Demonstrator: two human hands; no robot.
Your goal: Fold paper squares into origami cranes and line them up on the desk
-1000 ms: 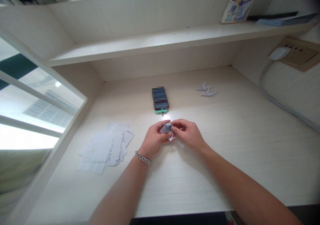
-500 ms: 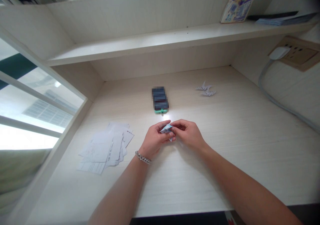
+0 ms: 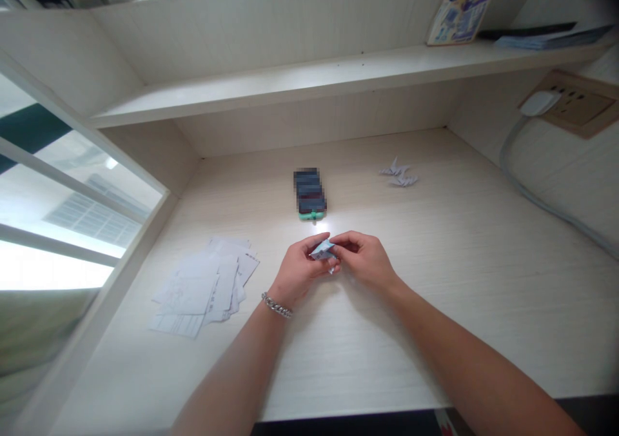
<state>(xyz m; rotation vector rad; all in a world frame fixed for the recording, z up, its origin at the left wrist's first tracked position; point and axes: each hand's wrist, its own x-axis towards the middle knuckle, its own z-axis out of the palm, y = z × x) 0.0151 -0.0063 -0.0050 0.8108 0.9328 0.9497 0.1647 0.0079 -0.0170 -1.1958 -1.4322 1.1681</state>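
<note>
Pale bench (image 3: 435, 281) has loose paper sheets (image 3: 200, 284) at left, left hand (image 3: 304, 265) and right hand (image 3: 368, 260) meeting mid-scene, phone (image 3: 311, 192) just beyond on far side, pointed paper shapes (image 3: 402, 181) far right, small folded paper (image 3: 322, 250) pinched between both hands' fingertips.

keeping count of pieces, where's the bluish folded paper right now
In the head view, the bluish folded paper is just below and right of centre, held between the left hand and the right hand, nearer than the dark pixelated object.
</note>
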